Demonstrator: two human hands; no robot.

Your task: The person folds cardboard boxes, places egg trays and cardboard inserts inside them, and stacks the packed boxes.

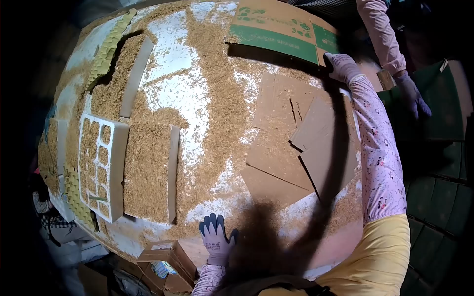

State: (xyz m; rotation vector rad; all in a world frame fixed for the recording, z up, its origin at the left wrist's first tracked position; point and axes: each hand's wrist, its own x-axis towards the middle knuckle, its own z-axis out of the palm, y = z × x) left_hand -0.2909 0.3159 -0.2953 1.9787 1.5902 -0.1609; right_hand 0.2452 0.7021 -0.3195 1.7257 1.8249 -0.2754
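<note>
My right hand, in a pale glove, is closed on the near right corner of a brown and green printed cardboard piece at the back of the table. A dark shadow lies beneath the cardboard's near edge. My left hand, in a pale glove with dark blue fingertips, rests at the near edge of the table, fingers spread and holding nothing. Between the hands, several flat plain cardboard sheets overlap on the table, dusted with sawdust-like shavings.
At left stand a white foam grid, shavings-filled trays and yellow egg-tray pieces. An open cardboard box sits by the near edge. Another person's gloved hand hangs over dark green boxes at right.
</note>
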